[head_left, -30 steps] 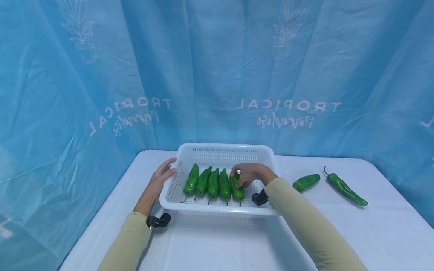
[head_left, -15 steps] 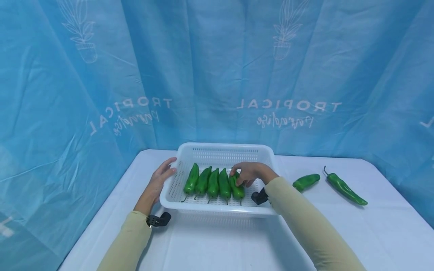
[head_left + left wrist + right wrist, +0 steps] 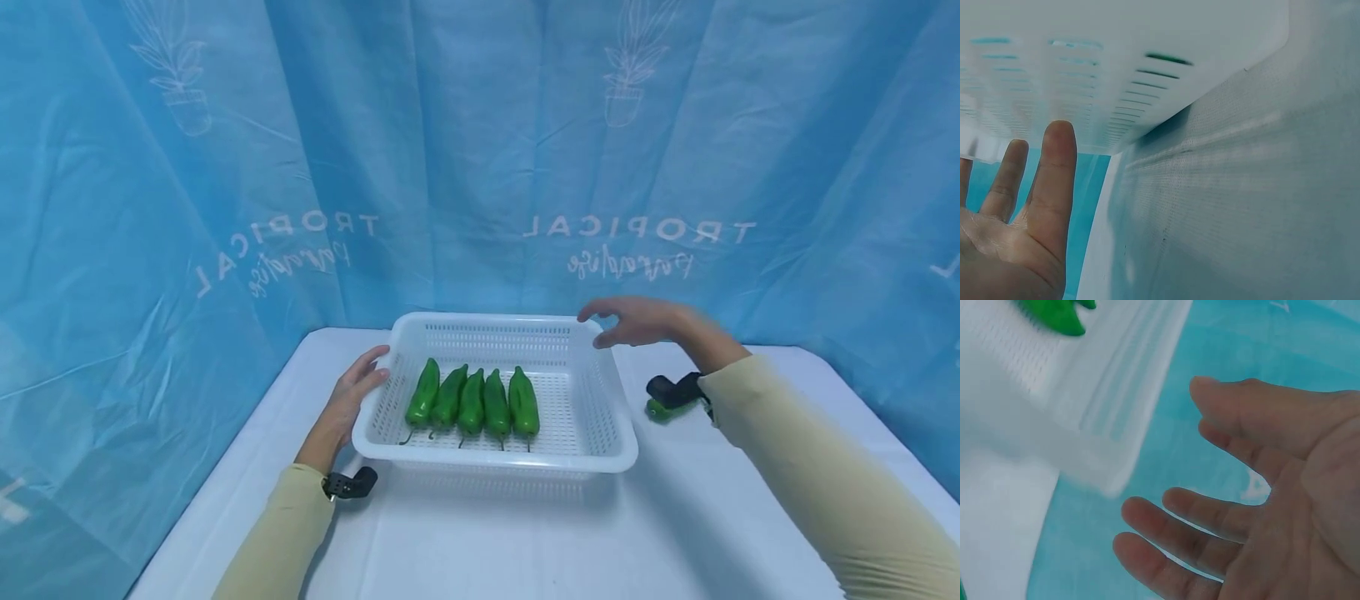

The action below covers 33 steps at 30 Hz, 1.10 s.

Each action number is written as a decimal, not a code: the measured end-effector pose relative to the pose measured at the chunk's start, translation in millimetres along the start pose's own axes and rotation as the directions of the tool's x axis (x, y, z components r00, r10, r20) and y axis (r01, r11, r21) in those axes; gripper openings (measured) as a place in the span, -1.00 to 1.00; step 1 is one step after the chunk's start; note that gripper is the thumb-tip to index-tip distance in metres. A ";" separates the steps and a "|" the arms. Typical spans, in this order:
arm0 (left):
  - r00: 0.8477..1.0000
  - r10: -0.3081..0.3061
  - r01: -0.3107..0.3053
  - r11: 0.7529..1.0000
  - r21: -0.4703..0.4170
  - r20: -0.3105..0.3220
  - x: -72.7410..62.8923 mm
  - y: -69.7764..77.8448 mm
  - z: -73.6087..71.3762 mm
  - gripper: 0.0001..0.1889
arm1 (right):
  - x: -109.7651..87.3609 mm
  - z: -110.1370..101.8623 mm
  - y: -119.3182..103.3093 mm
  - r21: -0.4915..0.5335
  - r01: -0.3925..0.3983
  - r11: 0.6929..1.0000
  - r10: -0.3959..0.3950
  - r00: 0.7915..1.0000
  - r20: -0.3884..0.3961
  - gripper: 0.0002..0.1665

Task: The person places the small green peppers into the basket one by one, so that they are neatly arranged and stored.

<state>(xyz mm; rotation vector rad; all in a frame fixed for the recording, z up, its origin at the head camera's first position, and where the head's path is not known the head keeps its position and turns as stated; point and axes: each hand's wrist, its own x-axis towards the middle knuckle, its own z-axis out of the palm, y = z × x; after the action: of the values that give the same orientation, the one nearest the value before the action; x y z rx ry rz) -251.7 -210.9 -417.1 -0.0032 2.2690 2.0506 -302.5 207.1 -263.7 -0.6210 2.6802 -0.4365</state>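
Several long green chili peppers (image 3: 471,404) lie side by side in a white perforated plastic basket (image 3: 495,463), stems toward the front. My left hand (image 3: 352,393) rests at the basket's left rim. In the left wrist view its fingers (image 3: 1054,187) reach up along the slotted outer wall, fairly straight. Raised over the basket's back right corner is my right hand (image 3: 637,323), thumb and fingers spread with nothing between them. The right wrist view shows its palm and fingers (image 3: 1185,544) apart from the rim.
Right of the basket, one green pepper (image 3: 662,411) on the white tablecloth (image 3: 480,533) is partly covered by the right wrist camera (image 3: 675,390). A blue printed curtain (image 3: 480,167) rises behind and at the sides.
The right hand has let go of the rightmost pepper in the basket and moved up and right. Its forearm now hides the far right pepper on the table. The left hand stays put.
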 end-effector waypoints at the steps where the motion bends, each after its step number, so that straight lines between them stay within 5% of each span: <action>1: 1.000 -0.001 0.001 1.000 0.001 0.001 0.1 0.2 -0.1 -0.36 | -6.1 -2.8 4.4 -0.014 0.008 1.000 -0.008 1.000 -0.012 -0.37; 13: 1.000 0.000 0.000 1.000 -0.015 0.006 2.9 -0.1 -0.6 -0.38 | -59.5 -1.4 44.9 -0.045 0.033 0.998 -0.034 0.999 -0.035 -0.36; 33: 1.000 0.001 -0.001 1.000 -0.009 0.002 2.3 -1.5 -0.7 -0.37 | -99.7 20.7 112.8 -0.011 -0.010 1.000 0.010 1.000 -0.027 -0.37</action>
<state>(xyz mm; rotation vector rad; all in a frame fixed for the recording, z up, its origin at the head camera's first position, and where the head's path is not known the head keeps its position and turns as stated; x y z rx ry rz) -254.0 -211.6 -418.6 -0.0006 2.2584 2.0607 -251.0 346.2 -297.1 -0.6087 2.7118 -0.4301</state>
